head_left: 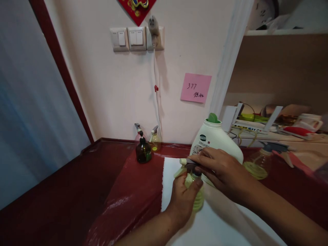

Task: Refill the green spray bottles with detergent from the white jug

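My left hand [183, 198] is wrapped round the body of a small clear spray bottle [196, 200] holding yellow-green liquid. It stands on a white sheet [217, 222]. My right hand [220, 169] is closed over the bottle's trigger spray head [186, 162] at the top. Directly behind them stands a large white jug [214, 138] with a green cap.
A dark brown pump bottle [143, 150] and a small yellow spray bottle [155, 139] stand near the wall on the red table [77, 191]. Another spray bottle [258, 160] lies at the right. A shelf [276, 133] with a router and clutter is behind it. A cord [157, 95] hangs from the wall socket.
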{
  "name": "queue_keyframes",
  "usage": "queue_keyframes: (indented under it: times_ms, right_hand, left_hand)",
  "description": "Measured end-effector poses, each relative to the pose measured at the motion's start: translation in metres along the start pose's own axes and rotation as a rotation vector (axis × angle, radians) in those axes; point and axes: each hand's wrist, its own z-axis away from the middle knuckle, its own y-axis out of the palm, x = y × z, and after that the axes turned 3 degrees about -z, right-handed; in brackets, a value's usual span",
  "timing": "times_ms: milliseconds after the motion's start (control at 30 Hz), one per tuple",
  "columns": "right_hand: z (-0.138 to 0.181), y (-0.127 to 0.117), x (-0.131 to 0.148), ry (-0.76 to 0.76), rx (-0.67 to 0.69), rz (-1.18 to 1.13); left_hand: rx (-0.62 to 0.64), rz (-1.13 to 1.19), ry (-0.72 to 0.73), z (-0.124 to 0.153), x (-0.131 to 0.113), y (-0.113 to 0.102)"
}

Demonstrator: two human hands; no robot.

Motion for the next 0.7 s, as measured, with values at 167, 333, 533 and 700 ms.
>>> queue_keyframes:
  times_ms: [167, 333, 533, 700]
  right_hand:
    - [0.001, 0.000, 0.001, 0.003, 0.004, -0.011]
    - [0.002, -0.001, 0.002, 0.006, 0.000, -0.023]
    - [0.003, 0.000, 0.002, 0.029, 0.005, -0.025]
    - [0.002, 0.001, 0.001, 0.027, -0.019, -0.039]
  left_hand:
    - [-0.029, 0.040, 0.009, -0.008, -0.006, 0.004]
    - [0.021, -0.060, 0.043, -0.008, -0.006, -0.003]
    - [0.083, -0.106, 0.033, -0.005, -0.007, -0.008]
    - [0.029, -0.032, 0.033, -0.012, -0.011, -0.001]
